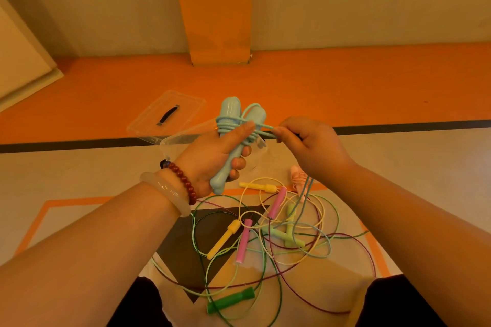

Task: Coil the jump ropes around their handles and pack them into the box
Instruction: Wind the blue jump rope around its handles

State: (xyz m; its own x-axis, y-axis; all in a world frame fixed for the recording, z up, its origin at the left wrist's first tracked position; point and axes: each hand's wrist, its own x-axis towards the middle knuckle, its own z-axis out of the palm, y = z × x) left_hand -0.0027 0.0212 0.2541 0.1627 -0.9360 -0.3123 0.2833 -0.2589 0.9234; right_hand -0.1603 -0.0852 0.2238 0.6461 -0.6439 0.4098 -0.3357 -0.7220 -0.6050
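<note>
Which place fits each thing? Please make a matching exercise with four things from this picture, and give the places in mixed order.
Things:
1. light blue handles
2. dark green handle
3. clear lid
4. light blue cord

Places:
A. pinched by the right hand
B. on the floor, lowest in the view
C. gripped together in the left hand
D. on the orange floor strip, beyond the clear box

Pairs: 1-C, 2-B, 3-D, 4-A.
</note>
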